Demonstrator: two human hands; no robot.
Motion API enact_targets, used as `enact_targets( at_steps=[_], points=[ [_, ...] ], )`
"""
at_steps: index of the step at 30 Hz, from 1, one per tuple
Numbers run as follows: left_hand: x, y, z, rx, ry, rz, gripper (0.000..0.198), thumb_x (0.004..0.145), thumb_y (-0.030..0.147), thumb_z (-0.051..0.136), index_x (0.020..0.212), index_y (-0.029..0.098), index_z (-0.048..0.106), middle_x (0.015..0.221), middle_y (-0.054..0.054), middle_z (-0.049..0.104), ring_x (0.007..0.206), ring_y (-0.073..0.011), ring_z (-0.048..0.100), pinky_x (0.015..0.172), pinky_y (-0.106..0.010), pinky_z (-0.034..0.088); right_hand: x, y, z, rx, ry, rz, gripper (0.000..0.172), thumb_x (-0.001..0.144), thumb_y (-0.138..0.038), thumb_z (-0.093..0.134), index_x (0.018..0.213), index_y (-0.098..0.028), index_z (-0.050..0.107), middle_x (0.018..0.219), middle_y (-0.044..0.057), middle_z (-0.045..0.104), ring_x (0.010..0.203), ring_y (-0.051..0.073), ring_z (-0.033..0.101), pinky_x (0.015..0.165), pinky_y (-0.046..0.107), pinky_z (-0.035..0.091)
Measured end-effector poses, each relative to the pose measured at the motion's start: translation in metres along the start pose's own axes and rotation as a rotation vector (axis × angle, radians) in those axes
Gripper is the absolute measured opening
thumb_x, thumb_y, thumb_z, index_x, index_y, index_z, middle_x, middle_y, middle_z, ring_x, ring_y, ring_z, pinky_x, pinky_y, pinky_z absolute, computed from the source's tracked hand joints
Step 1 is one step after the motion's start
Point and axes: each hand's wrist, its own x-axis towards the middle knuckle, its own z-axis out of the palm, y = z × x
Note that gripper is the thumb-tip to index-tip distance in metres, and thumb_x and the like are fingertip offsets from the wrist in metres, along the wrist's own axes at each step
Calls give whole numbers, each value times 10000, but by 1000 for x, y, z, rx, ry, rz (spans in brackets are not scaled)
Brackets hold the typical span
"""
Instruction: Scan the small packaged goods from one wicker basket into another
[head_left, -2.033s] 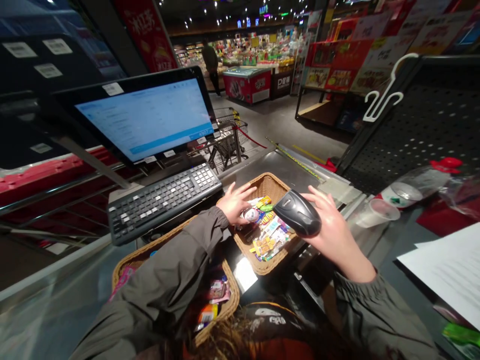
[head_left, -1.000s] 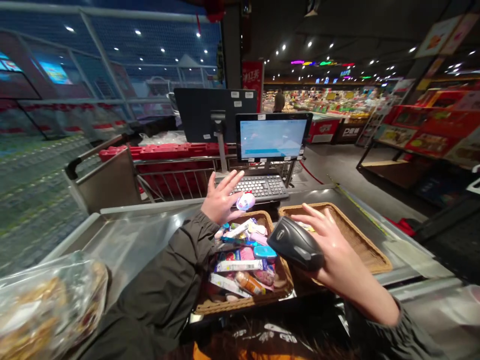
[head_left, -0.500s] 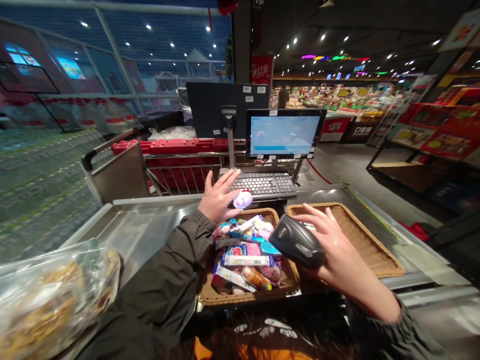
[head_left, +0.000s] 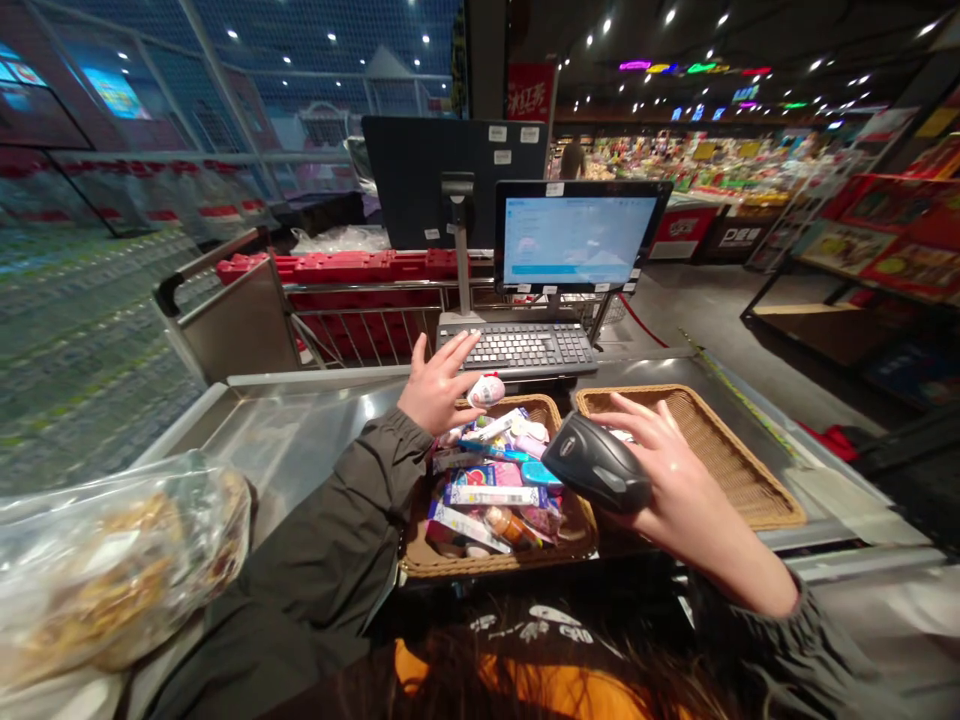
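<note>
My left hand point(head_left: 435, 385) is raised over the far rim of a wicker basket point(head_left: 424, 560) full of small packaged snacks. It pinches a small white and pink egg-shaped item point(head_left: 487, 390) at thumb and fingertip, the other fingers spread. My right hand point(head_left: 667, 480) holds a black barcode scanner point(head_left: 596, 465) over the gap between that basket and a second wicker basket point(head_left: 750, 490) to the right, whose inside is largely hidden by the hand. The scanner's head points left toward the egg-shaped item.
A keyboard point(head_left: 525, 348) and a lit monitor point(head_left: 577, 240) stand behind the baskets on the steel checkout counter point(head_left: 285, 440). A clear bag of baked goods point(head_left: 105, 570) lies at the near left. Red shopping baskets point(head_left: 337, 268) sit behind a rail; store shelves lie far right.
The view swung left from the right basket to the full left one. My left hand lifted the egg-shaped item out of the basket and holds it up; the scanner stays in my right hand.
</note>
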Motion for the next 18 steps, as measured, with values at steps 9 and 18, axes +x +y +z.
enact_targets(
  at_steps=[9,18],
  points=[
    [-56,-15,28,-31,-176,-151,333,759,473,742,995,238,763,1601,-159,333,1445,-391,363,1140,-741,94,1,6,7,4,-28,14,369,807,-275,630,1169,-206,631,1313,154,619,1390,420,429,1096,792,238],
    [-117,-9,29,-168,-369,-266,372,748,504,740,1036,270,774,1590,-124,371,1433,-412,371,1134,-748,99,6,5,15,25,-64,4,370,786,-267,648,1152,-209,642,1300,153,622,1374,432,443,1083,808,234]
  ],
)
